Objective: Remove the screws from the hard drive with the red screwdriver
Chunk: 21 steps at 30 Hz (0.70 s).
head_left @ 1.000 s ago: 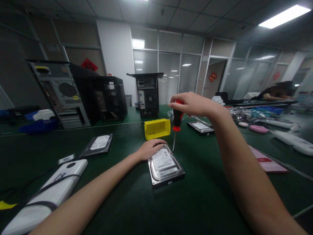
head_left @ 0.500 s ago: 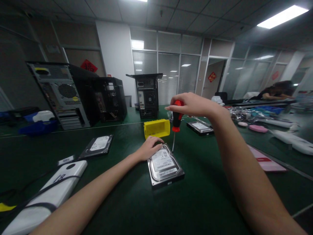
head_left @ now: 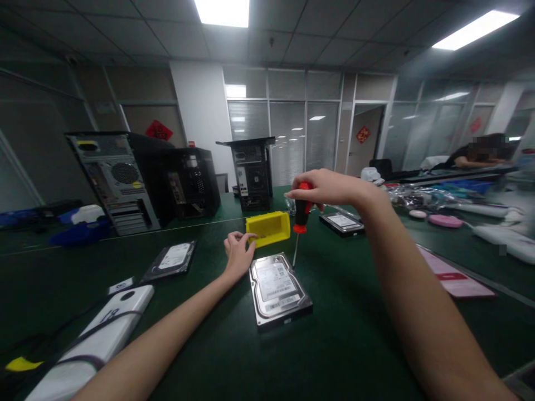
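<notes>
A hard disk drive (head_left: 278,287) lies label up on the green table in front of me. My right hand (head_left: 320,189) grips a screwdriver (head_left: 302,214) with a red and black handle from above. Its shaft points down, and the tip is at the drive's upper right edge. My left hand (head_left: 240,256) is off the drive, at the left end of a yellow bin (head_left: 271,236). Its thumb and a finger come together at the bin's rim, the other fingers curled. Whatever they pinch is too small or hidden to make out.
Two more hard drives lie left (head_left: 173,259) and right (head_left: 343,221). A white power strip (head_left: 100,334) with a black cable is at lower left. Computer cases (head_left: 251,172) stand at the back. A pink sheet (head_left: 455,273) and bagged parts (head_left: 426,197) lie right. Another person sits far right.
My left hand has left the drive's top edge and moved up and left to the yellow bin. The screwdriver stays at the drive's edge. The camera view has tilted up a little.
</notes>
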Each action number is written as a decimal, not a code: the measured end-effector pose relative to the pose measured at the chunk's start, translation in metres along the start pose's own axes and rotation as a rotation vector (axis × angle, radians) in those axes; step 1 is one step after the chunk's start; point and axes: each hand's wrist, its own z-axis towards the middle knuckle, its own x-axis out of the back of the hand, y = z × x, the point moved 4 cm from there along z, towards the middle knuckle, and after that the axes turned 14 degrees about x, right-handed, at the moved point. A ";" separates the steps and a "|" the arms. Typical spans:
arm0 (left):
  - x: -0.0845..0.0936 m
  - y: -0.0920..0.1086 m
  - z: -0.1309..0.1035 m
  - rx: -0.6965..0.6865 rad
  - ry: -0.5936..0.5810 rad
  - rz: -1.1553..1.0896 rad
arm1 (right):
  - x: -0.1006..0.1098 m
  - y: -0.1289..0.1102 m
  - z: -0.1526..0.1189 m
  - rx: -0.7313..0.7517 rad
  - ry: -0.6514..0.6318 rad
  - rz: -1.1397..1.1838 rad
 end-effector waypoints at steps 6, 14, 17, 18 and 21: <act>-0.014 -0.012 0.013 0.052 -0.077 -0.054 | -0.001 -0.001 -0.001 0.009 0.002 -0.018; -0.014 -0.023 0.015 0.127 -0.031 -0.138 | -0.001 -0.002 0.000 -0.014 0.013 0.000; -0.011 -0.025 0.014 0.151 0.021 -0.162 | -0.001 -0.003 0.001 -0.025 0.012 -0.005; -0.010 -0.025 0.014 0.157 0.035 -0.168 | -0.001 -0.003 0.001 -0.026 0.012 -0.006; -0.007 -0.025 0.014 0.174 0.066 -0.176 | -0.002 -0.002 0.001 -0.021 0.015 -0.004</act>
